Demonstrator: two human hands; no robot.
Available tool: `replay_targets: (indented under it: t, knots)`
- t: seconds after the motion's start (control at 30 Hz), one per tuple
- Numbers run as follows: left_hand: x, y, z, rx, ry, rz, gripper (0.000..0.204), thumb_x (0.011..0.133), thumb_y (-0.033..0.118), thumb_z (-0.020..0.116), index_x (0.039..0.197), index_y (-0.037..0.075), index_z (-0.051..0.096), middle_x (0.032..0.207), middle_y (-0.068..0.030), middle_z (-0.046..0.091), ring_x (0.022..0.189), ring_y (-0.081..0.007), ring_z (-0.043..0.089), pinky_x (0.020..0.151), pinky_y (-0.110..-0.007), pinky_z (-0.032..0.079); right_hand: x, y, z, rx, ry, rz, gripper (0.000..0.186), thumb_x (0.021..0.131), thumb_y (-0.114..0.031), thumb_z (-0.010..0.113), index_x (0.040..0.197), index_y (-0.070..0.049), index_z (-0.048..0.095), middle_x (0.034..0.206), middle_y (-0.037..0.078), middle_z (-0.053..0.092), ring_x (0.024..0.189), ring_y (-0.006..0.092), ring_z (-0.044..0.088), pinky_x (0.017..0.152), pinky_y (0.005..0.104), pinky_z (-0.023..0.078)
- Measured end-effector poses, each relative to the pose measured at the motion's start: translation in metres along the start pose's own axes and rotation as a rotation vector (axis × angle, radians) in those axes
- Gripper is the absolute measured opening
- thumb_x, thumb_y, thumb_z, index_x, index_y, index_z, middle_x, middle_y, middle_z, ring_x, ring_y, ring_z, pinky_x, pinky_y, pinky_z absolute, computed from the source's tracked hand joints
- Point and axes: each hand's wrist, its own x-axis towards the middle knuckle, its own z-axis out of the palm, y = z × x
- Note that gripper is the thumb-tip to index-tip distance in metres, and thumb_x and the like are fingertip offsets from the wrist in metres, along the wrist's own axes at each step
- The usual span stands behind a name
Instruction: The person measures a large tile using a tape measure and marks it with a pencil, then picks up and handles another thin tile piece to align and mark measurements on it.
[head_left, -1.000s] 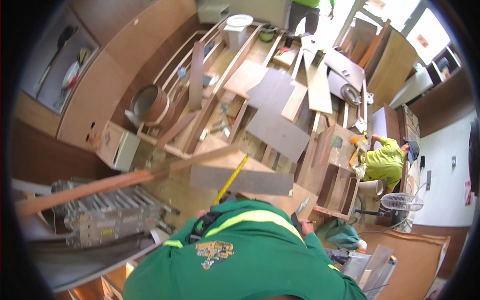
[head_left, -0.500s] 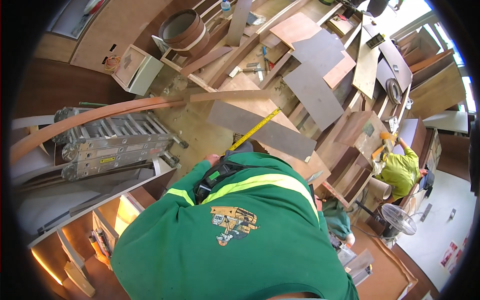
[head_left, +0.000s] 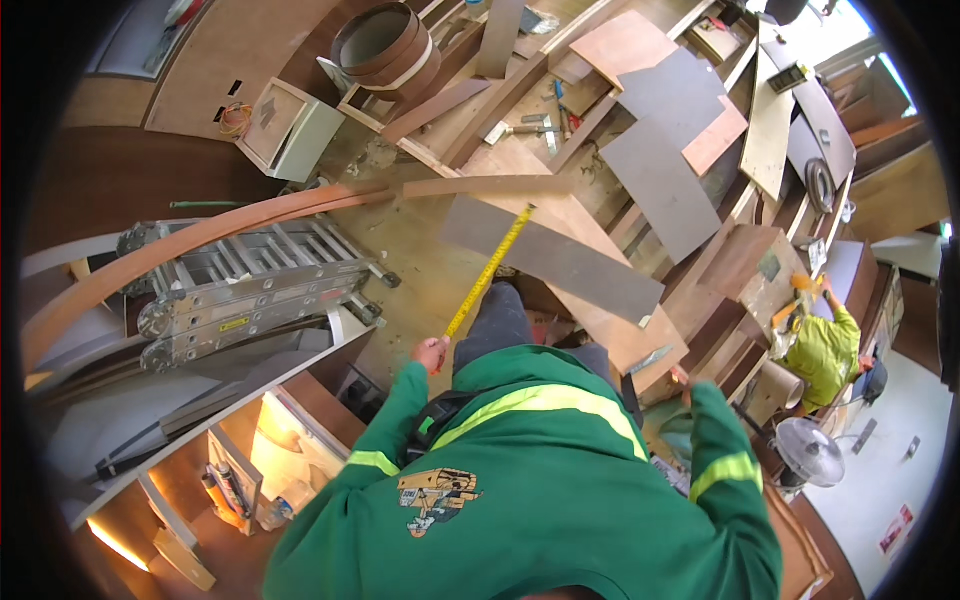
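My left hand [head_left: 431, 354] is closed around the near end of a yellow tape measure [head_left: 492, 268], whose case is mostly hidden in the fingers. The stretched blade slants up and to the right, its tip over a long grey-brown panel [head_left: 560, 262]. That panel lies on a light plywood board [head_left: 592, 300]. To the right, my right hand [head_left: 682, 376] shows only in part beyond the green sleeve, and its fingers are too small to read. Near it, a grey blade-like tool [head_left: 650, 359] rests on the plywood.
A folded aluminium ladder [head_left: 260, 280] lies at left under a curved wooden strip [head_left: 200, 240]. Cut panels [head_left: 660, 185] and wooden frames cover the far floor. A person in yellow-green [head_left: 822, 350] works at right, beside a fan [head_left: 808, 452]. A lit cabinet [head_left: 300, 425] stands near left.
My left hand and the tape have moved forward from my waist, and more blade shows. My right arm has come up into view on the right. The view has shifted slightly.
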Motion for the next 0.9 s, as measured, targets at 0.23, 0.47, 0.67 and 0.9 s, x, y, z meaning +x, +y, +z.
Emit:
replay_targets:
  t: [0.23, 0.47, 0.67, 0.9]
  knots:
    - [-0.043, -0.138, -0.094, 0.055, 0.118, -0.090, 0.049, 0.097, 0.048, 0.057, 0.073, 0.006, 0.063, 0.058, -0.0061, 0.058, 0.049, -0.0189, 0.055, 0.049, -0.036, 0.043, -0.049, -0.661, -0.195, 0.573, -0.154, -1.249, 0.048, 0.100, -0.040, 0.052, 0.137, -0.011, 0.061, 0.145, 0.023, 0.052, 0.133, 0.0354, 0.051, 0.112, 0.0400, 0.039]
    - [-0.023, -0.104, -0.050, 0.309, 0.106, 0.115, 0.051, 0.098, 0.050, 0.054, 0.080, 0.004, 0.067, 0.063, -0.0092, 0.062, 0.060, -0.0207, 0.060, 0.060, -0.039, 0.045, -0.179, -0.707, -0.237, 0.243, -0.602, -1.316, 0.042, 0.092, -0.031, 0.059, 0.123, -0.004, 0.069, 0.121, 0.015, 0.070, 0.100, 0.0282, 0.068, 0.090, 0.0405, 0.052]
    - [0.052, 0.017, -0.060, 0.295, -0.003, 0.075, 0.042, 0.093, 0.041, 0.067, 0.076, 0.002, 0.064, 0.060, -0.0074, 0.056, 0.062, -0.0219, 0.061, 0.059, -0.037, 0.049, 0.026, -0.429, -0.056, 1.526, -0.340, 0.082, 0.033, 0.095, -0.026, 0.061, 0.123, -0.010, 0.067, 0.106, 0.004, 0.072, 0.080, 0.0119, 0.060, 0.072, 0.0295, 0.051]
    - [0.241, 0.140, -0.123, 0.517, -0.021, 0.308, 0.035, 0.084, 0.013, 0.081, 0.100, -0.005, 0.056, 0.076, -0.0046, 0.062, 0.074, -0.0139, 0.058, 0.066, -0.029, 0.049, 0.075, -0.361, 0.080, 1.998, 0.011, 0.576, 0.038, 0.096, -0.038, 0.066, 0.111, -0.003, 0.064, 0.099, 0.008, 0.072, 0.056, 0.0070, 0.042, 0.065, 0.0314, 0.048]
